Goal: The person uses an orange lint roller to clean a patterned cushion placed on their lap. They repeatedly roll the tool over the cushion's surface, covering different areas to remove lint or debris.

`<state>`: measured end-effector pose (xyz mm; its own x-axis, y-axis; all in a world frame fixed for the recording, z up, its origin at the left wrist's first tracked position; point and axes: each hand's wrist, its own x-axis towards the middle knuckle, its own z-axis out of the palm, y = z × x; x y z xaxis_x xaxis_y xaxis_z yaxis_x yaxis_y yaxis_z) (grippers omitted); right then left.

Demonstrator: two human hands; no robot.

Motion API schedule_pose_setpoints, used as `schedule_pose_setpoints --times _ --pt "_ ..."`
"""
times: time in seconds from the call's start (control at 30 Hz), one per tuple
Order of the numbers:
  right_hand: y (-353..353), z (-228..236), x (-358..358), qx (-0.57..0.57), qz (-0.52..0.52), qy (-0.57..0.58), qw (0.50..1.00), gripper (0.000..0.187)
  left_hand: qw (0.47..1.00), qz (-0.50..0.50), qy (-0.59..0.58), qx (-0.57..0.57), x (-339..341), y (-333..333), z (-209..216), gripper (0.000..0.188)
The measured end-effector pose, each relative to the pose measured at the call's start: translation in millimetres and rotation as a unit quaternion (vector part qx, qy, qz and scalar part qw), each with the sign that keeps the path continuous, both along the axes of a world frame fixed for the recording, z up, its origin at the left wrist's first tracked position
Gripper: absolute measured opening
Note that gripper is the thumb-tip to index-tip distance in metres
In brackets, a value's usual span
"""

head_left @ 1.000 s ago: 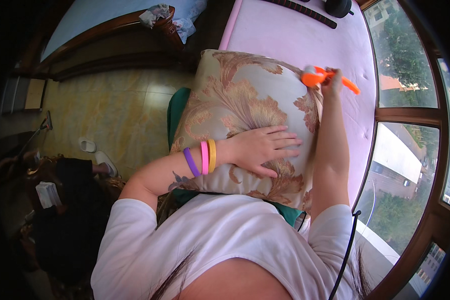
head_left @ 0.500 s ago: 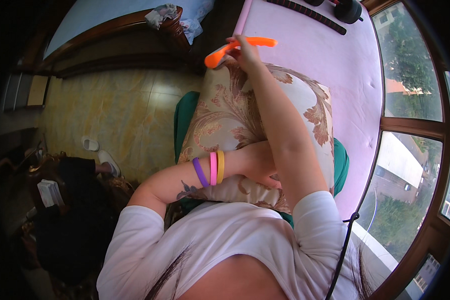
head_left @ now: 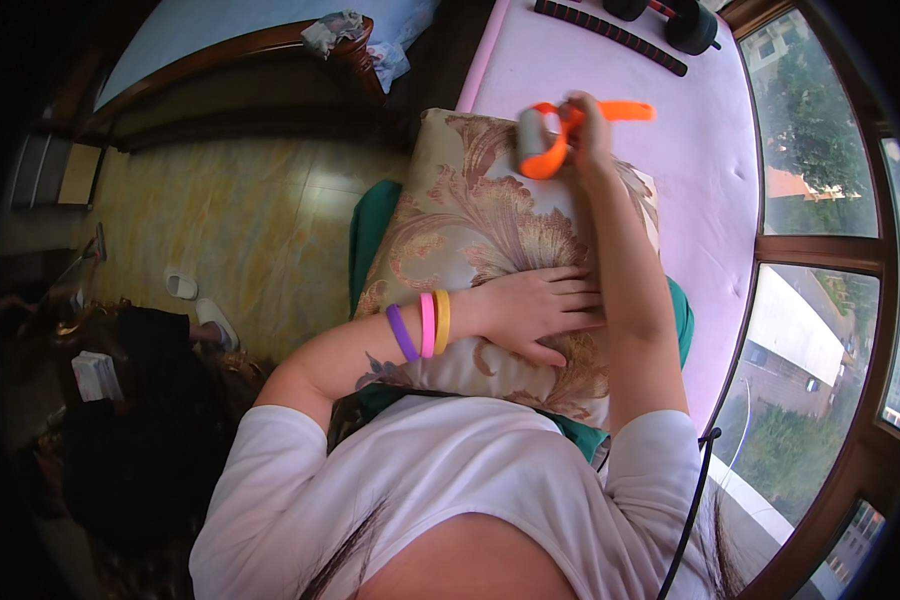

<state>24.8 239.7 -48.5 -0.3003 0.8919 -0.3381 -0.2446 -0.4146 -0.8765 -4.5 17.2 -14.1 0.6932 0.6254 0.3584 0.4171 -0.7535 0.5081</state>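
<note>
A cushion [head_left: 470, 200] in cream fabric with brown and gold leaf patterns lies across my lap. My left hand [head_left: 542, 310] rests flat on its near half, fingers stretched to the right, with purple, pink and yellow bands on the wrist. My right hand [head_left: 588, 132] is closed round what looks like an orange lint roller [head_left: 545, 160], over the cushion's far right part. Its orange handle points right and its grey-and-orange head points left. Motion blurs the tool, and I cannot tell whether the head touches the fabric.
A pink padded surface [head_left: 705, 190] runs along the right, beside the windows [head_left: 815, 130]. On its far end lie a black bar [head_left: 610, 35] and dumbbells [head_left: 690, 28]. To the left are a tiled floor [head_left: 240, 210], slippers [head_left: 182, 285] and a wooden bed frame [head_left: 220, 60].
My right hand has moved right and nearer with the lint roller, from the cushion's far left corner. My left hand, partly hidden by the right arm before, now shows fully.
</note>
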Motion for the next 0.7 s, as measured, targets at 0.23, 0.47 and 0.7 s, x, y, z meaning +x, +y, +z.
schedule_pose_setpoints --times 0.23,0.47,0.7 --pt "30 -7 173 0.172 -0.154 -0.041 0.972 0.009 1.000 -0.010 0.023 -0.003 2 -1 4 0.069" --pt "-13 20 205 0.106 -0.224 -0.007 0.969 0.010 1.000 -0.006 0.029 0.003 2 -1 2 0.069" --pt "-56 27 95 0.132 -0.123 0.047 0.983 0.004 0.999 -0.004 0.043 -0.010 4 -3 2 0.070"
